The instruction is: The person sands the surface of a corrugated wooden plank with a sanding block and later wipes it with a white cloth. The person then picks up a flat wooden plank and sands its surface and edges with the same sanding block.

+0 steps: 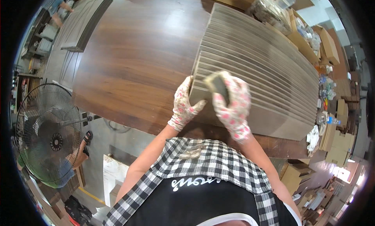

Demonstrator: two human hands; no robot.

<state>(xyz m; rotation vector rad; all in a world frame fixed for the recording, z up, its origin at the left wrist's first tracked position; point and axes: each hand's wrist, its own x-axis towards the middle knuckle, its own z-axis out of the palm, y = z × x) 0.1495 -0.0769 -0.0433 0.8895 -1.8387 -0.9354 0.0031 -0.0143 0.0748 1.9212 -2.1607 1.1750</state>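
Being clasped by the right hand point(233, 105), a dark block point(221, 88) is held over the near left of a ribbed panel point(265, 75) on the brown table point(140, 58); its left edge is touched by the left hand point(183, 103), thumb spread.

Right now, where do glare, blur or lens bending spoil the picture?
In the head view, glare whitens the brown table toward the top; same head view, the right hand and its block are blurred, the left hand sharper; head view again, the edges of the ribbed panel bow.
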